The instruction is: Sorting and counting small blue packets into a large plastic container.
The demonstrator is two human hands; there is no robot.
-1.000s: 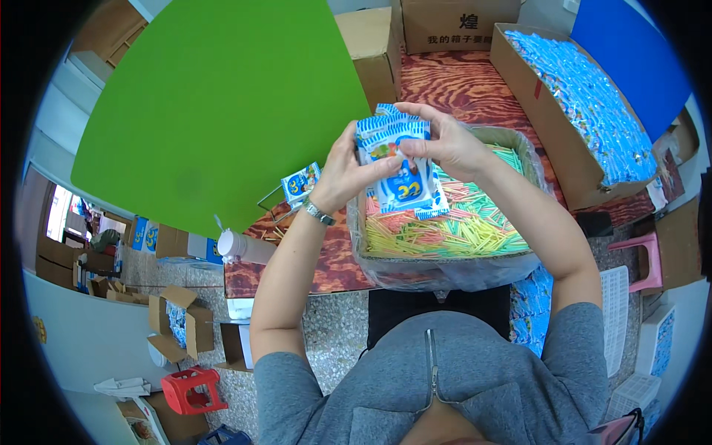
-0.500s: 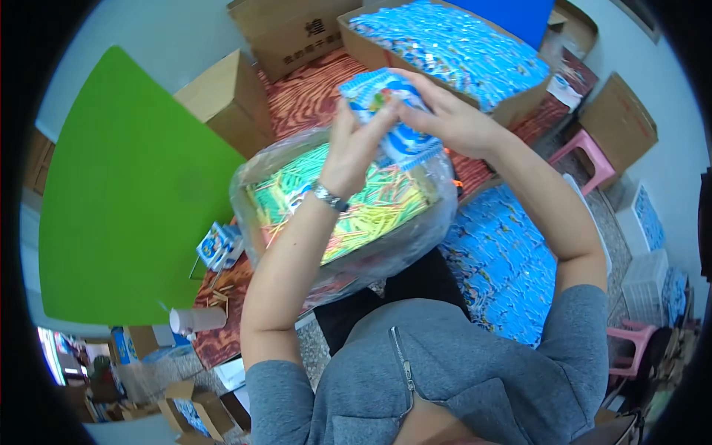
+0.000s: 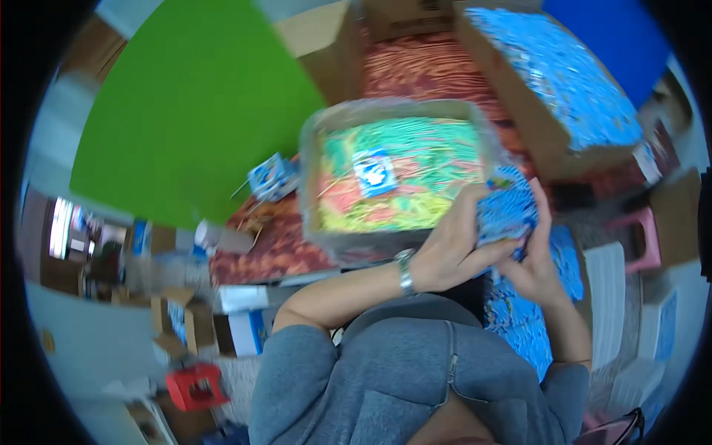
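Note:
My left hand (image 3: 452, 248), with a metal watch on its wrist, and my right hand (image 3: 540, 271) are both closed around a blue printed packet (image 3: 508, 211). Left fingers press its near left side; the right hand grips its right edge. The packet is held just past the right end of a plastic-lined box (image 3: 371, 241) full of thin green, pink and yellow sticks (image 3: 430, 141). On top of the sticks lies another blue and white packet (image 3: 374, 172). Below my hands, many blue packets (image 3: 515, 330) form a wide layer. Motion blurs the details.
A carton of blue packets (image 3: 556, 81) stands at the back right. To the left rise a green panel (image 3: 193, 111), a small blue and white box (image 3: 272, 178) and a white bottle (image 3: 222, 237). A pink stool (image 3: 647, 237) and red stool (image 3: 196, 386) stand farther out.
Both hands have brought the blue packet from above the box's far side down toward me and to the right. My view has turned, so the box of sticks shows more fully.

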